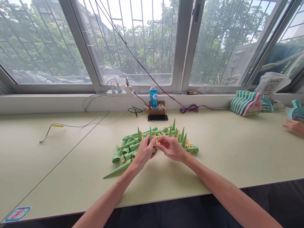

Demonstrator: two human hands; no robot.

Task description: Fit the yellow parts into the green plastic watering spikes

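A heap of green plastic cone spikes (133,144) lies on the pale table (71,164), mixed with small yellow pieces (188,144). Some spikes stand upright, others lie flat. My left hand (144,152) is curled around one upright green spike (150,135) at the heap's front. My right hand (172,148) meets it from the right, thumb and fingers pinched close to that spike's base; what they pinch is too small to make out.
A black phone (157,117), a small cardboard box (156,109) and a blue bottle (153,96) sit by the window sill. Cables (188,108) trail across the back. Pastel plastic items (245,103) stack at far right, where another person's hand (294,126) rests.
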